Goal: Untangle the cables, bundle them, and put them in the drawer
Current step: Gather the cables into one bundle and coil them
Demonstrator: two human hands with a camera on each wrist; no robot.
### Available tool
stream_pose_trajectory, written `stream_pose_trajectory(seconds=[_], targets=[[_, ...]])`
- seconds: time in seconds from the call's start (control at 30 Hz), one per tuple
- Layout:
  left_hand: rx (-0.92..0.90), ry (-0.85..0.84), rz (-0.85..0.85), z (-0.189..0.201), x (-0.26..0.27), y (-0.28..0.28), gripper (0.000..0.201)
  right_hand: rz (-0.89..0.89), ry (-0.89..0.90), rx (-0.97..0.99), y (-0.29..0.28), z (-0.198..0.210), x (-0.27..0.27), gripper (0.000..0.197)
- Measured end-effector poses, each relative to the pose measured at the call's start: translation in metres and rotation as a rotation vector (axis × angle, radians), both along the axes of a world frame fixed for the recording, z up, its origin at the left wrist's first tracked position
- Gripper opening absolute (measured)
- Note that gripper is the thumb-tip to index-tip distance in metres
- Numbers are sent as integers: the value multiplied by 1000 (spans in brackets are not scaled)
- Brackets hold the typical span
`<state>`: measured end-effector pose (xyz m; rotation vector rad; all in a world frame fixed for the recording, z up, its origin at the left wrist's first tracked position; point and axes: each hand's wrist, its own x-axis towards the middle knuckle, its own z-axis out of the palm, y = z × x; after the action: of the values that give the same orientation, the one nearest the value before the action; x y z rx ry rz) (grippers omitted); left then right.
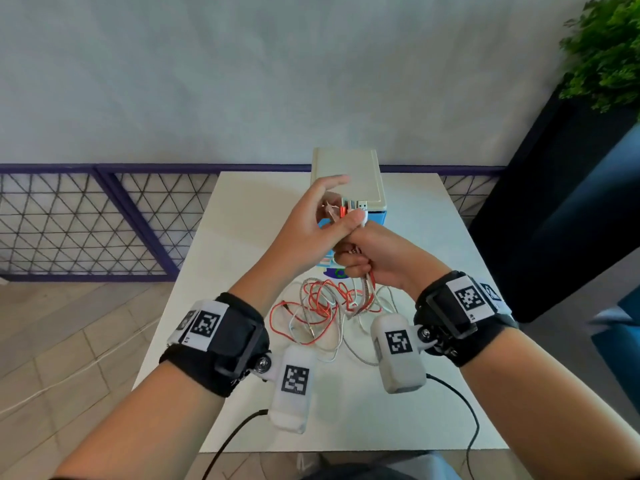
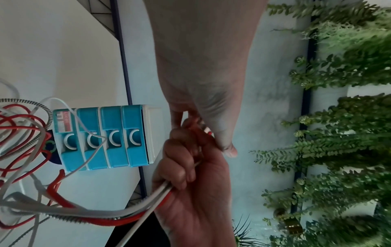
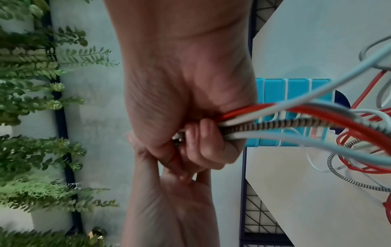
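Observation:
Red, white and braided cables [image 1: 322, 306] lie tangled on the white table [image 1: 242, 220], and their upper ends rise into my hands. My right hand [image 1: 367, 258] grips the gathered strands in a fist; the right wrist view shows the cables [image 3: 296, 123] leaving that fist [image 3: 201, 142]. Just above it, my left hand [image 1: 325, 216] pinches the plug ends [image 1: 353, 207] under its thumb, index finger stretched out. Behind the hands stands the drawer unit [image 1: 349, 178], white-topped. Its blue drawer fronts [image 2: 118, 120] are all shut, with a thin white cable [image 2: 93, 150] draped across them.
A green plant [image 1: 609, 46] in a tall dark planter [image 1: 554, 202] stands to the right of the table. A purple-framed mesh railing [image 1: 86, 220] runs along the wall behind. Black leads [image 1: 464, 410] from the wrist cameras hang over the table's near edge.

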<state>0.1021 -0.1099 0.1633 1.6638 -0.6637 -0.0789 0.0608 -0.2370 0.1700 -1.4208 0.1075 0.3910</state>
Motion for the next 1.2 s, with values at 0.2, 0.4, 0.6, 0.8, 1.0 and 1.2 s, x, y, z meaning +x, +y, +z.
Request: stream_pose_trajectory(seconds=[0.2, 0.4, 0.6, 0.8, 1.0, 1.2], targets=[[55, -120, 193, -3, -7, -5, 15, -31, -68, -267, 14, 2, 0, 17], [-78, 272, -40, -24, -19, -9, 54, -346, -177, -24, 12, 11, 6, 34], [68, 177, -230, -39, -47, -17, 33, -442, -275, 127, 5, 14, 16, 34], [178, 218, -278, -48, -42, -14, 33, -464, -191, 245, 1, -5, 5, 36], [219, 320, -453, -46, -39, -1, 42, -314, -40, 555, -27, 1, 8, 40], [122, 429, -352, -56, -42, -6, 37, -426, -42, 719, -30, -10, 10, 24]])
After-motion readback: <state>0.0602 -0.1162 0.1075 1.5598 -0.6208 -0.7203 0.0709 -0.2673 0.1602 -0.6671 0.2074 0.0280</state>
